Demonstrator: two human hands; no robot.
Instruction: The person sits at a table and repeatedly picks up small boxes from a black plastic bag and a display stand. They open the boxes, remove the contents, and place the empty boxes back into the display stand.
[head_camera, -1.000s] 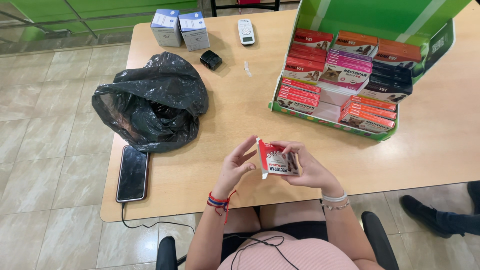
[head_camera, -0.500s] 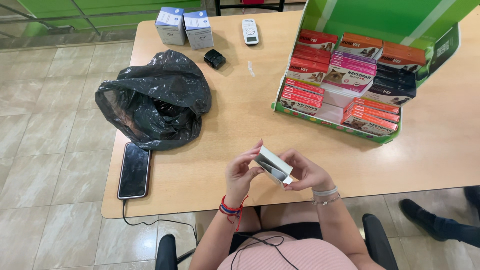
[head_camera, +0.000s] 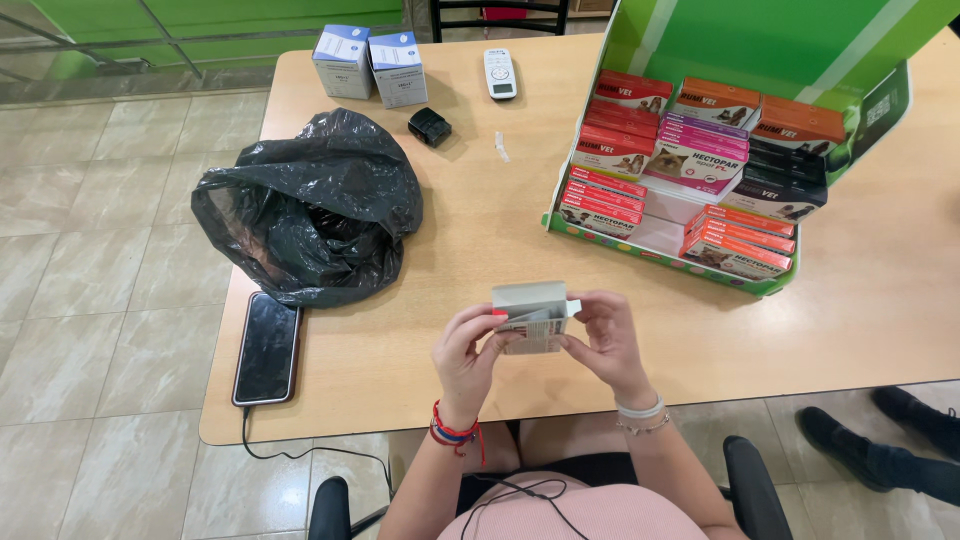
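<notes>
Both my hands hold one small cardboard box (head_camera: 530, 305) over the front edge of the wooden table (head_camera: 480, 220). Its plain grey side faces up and an end flap sticks out to the right. My left hand (head_camera: 466, 355) grips its left end, fingers curled beneath it. My right hand (head_camera: 606, 340) pinches the right end by the flap. A green display carton (head_camera: 700, 160) with several rows of red, pink, orange and black small boxes stands at the right, beyond my hands.
A crumpled black plastic bag (head_camera: 310, 215) lies at the left. A dark phone (head_camera: 266, 347) on a cable rests near the table's left corner. Two white-blue boxes (head_camera: 370, 65), a small black object (head_camera: 429, 126) and a white remote (head_camera: 499, 72) sit at the far edge. Someone's dark shoes (head_camera: 880, 450) show at right.
The box showed its red printed face a second ago. I have turned it over in my hands, so the plain grey side faces up now, and raised it a little.
</notes>
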